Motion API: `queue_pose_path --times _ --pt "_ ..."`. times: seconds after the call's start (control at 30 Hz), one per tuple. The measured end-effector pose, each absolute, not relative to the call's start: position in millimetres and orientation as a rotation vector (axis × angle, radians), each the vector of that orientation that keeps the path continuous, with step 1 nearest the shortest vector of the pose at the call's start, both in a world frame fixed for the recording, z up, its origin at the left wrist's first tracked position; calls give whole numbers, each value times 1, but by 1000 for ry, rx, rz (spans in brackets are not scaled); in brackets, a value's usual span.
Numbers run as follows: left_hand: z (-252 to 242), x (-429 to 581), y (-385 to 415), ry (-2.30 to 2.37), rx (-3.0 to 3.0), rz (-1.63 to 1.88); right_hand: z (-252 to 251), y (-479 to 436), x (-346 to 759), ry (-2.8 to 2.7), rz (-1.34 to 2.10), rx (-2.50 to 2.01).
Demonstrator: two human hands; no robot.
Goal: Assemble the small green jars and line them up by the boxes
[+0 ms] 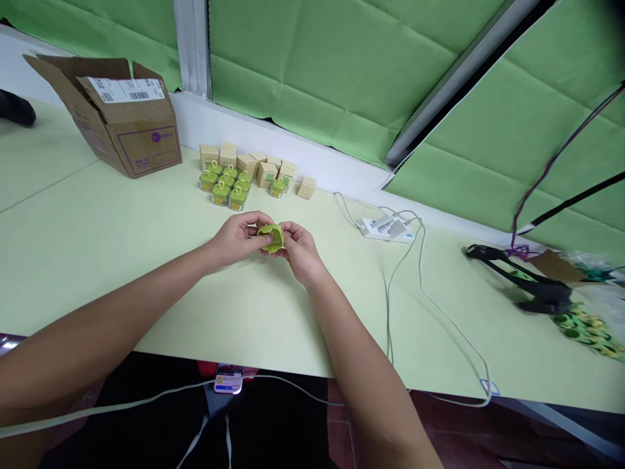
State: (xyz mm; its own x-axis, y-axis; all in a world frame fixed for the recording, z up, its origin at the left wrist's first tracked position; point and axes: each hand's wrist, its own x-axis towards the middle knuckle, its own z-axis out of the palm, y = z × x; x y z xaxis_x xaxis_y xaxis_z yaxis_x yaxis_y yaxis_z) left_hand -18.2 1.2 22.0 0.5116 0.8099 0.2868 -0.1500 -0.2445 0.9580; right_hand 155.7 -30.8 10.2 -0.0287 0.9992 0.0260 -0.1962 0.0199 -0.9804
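A small green rounded item [272, 237] sits between both my hands above the pale green table [122, 247]. My left hand [240, 236] grips its left side with curled fingers. My right hand [298, 247] pinches its right side. Beyond my hands stands a cluster of several similar green items in clear cases [225, 184], with several small tan boxes [254, 163] behind them.
An open cardboard box [124, 114] lies at the back left. A white power strip [385, 228] with cables sits right of centre. A black tool [532, 283] and green rings [586, 326] lie at the far right. A phone [228, 379] is below the table's front edge.
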Motion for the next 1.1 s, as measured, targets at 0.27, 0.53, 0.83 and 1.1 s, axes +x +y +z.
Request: queue_pose_path --times 0.27,0.53,0.83,1.1 --pt "20 -20 1 456 1577 977 11 -30 156 -1026 1319 -1029" --pt "13 -18 -4 777 2172 1207 8 -31 152 -981 1394 -1010" --pt "7 -19 -3 751 2276 1395 5 -30 150 -975 1446 -993" --pt "14 -24 4 891 2283 1383 -7 -25 156 -1192 915 -1294"
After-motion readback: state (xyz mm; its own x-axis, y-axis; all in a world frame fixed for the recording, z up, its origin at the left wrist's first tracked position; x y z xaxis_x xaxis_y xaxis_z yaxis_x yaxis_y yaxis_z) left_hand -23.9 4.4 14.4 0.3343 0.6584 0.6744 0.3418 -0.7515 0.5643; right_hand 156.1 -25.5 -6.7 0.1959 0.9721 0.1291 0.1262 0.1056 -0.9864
